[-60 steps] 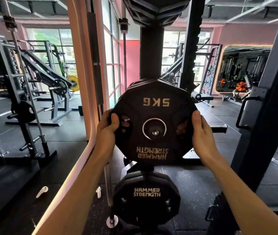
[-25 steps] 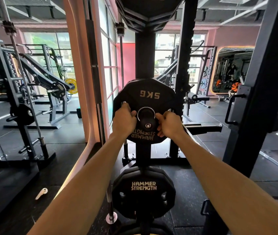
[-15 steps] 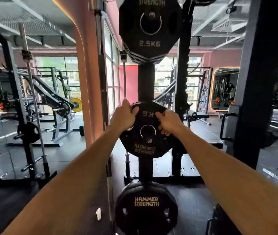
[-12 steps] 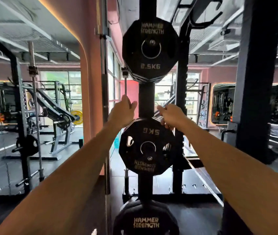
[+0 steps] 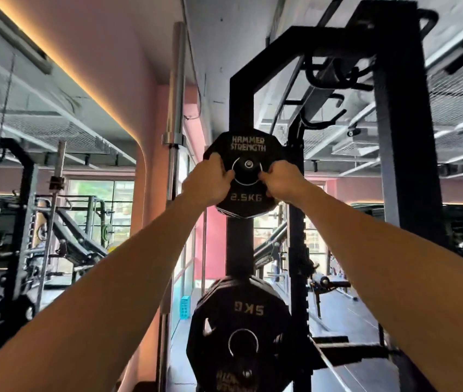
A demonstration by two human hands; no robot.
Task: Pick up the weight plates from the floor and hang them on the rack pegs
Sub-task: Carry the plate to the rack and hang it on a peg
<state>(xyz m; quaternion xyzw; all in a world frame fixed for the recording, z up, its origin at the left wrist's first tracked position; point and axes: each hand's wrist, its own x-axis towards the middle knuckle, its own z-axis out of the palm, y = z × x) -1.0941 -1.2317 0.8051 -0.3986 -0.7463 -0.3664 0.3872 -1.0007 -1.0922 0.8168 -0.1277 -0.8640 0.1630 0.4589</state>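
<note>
Both arms reach up to the 2.5 kg plate [image 5: 245, 172], a black many-sided disc lettered "HAMMER STRENGTH" above its hub and "2.5KG" below. It hangs on the upper peg of the black rack post [image 5: 241, 108], with the peg end showing as a small bolt head in the middle of the plate's silver ring. More plate edges show stacked behind its lower rim.

The left hand [image 5: 210, 181] is closed on the plate's left side, thumb lying against the ring and fingers wrapped around the edge. The right hand [image 5: 279, 181] grips the right side the same way, fingertips curled at the ring's edge.

Directly below on the same post hangs the 5 kg plate [image 5: 240, 332], threaded on a lower peg and turned so its "5KG" and brand lettering read upside down. No hand touches it.

Just left of the post a chrome barbell [image 5: 174, 123] stands upright against the pink wall.
</note>
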